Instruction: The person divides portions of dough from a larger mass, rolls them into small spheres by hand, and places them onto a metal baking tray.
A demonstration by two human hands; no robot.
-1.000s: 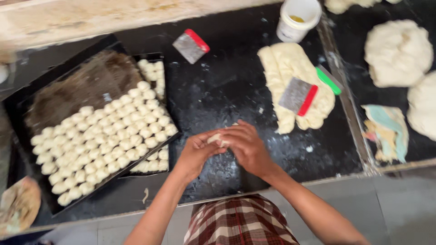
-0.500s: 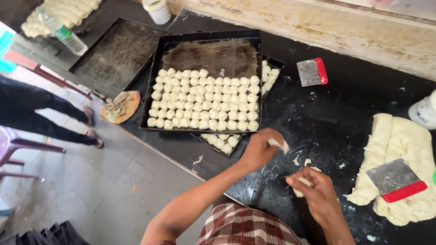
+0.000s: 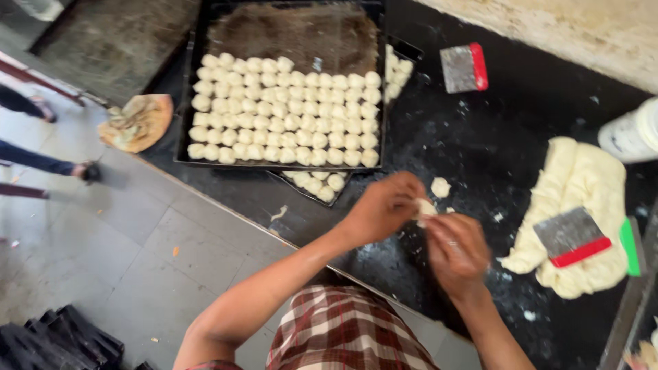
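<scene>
Far left there's a tray point(image 3: 195, 154) packed with rows of dough balls point(image 3: 288, 113). Then the left hand point(image 3: 380, 205) and right hand point(image 3: 456, 250) meet over the black counter point(image 3: 439, 130), both pinched on one small dough bit point(image 3: 425, 207). Another bit point(image 3: 440, 186) lies just above. Right: dough slab point(image 3: 582, 185) under a scraper point(image 3: 572, 236).
</scene>
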